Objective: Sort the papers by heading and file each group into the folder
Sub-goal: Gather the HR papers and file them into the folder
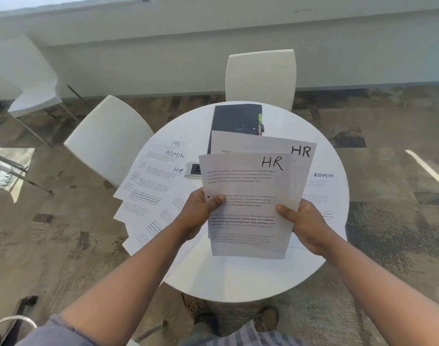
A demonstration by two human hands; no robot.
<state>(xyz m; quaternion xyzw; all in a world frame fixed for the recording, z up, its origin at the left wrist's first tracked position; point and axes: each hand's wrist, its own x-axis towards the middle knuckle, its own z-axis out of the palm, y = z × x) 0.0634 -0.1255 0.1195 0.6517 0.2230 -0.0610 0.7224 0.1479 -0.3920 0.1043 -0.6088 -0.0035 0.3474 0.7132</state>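
Fingers of left hand (201, 213) and right hand (304, 224) pinch two fanned HR sheets (248, 196) above worktop (238, 278); loose rear sheet may slip, mix with ADMIN paper (321, 188) near right edge.

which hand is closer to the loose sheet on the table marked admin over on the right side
Right. The right hand grips the held HR papers at their right edge, just beside the ADMIN sheet. The left hand grips their left edge, across the papers from it.
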